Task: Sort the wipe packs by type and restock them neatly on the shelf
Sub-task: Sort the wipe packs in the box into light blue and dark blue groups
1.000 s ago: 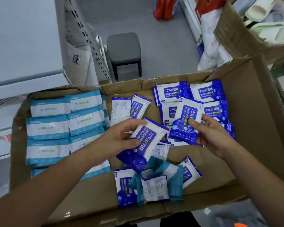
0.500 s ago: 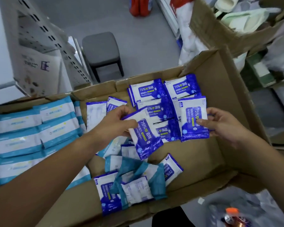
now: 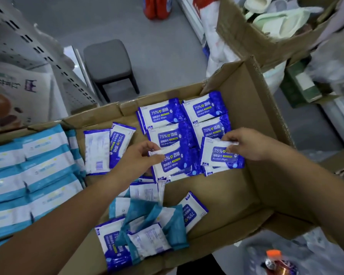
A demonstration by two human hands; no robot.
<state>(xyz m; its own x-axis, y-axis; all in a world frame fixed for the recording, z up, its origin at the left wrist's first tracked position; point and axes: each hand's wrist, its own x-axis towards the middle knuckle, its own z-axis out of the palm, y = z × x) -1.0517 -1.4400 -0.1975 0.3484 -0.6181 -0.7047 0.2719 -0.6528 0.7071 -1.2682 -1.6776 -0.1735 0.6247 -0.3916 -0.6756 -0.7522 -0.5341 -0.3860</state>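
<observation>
Far to the left of my left hand, light-blue wipe packs (image 3: 38,175) lie in tidy rows inside the cardboard box (image 3: 246,116). Just left of that hand I see two dark-blue packs (image 3: 119,143) side by side, one face down. My left hand (image 3: 139,157) pinches the top-left corner of an alcohol wipe pack (image 3: 173,163), which lies on the stack between my two hands. My right hand (image 3: 244,143) pinches the top edge of a second alcohol pack (image 3: 220,157), lying just under its fingers on the neighbouring stack. Beyond both hands sit the back-row packs (image 3: 163,114). Below my left wrist, a loose heap of mixed packs (image 3: 147,233) lies on the box floor.
</observation>
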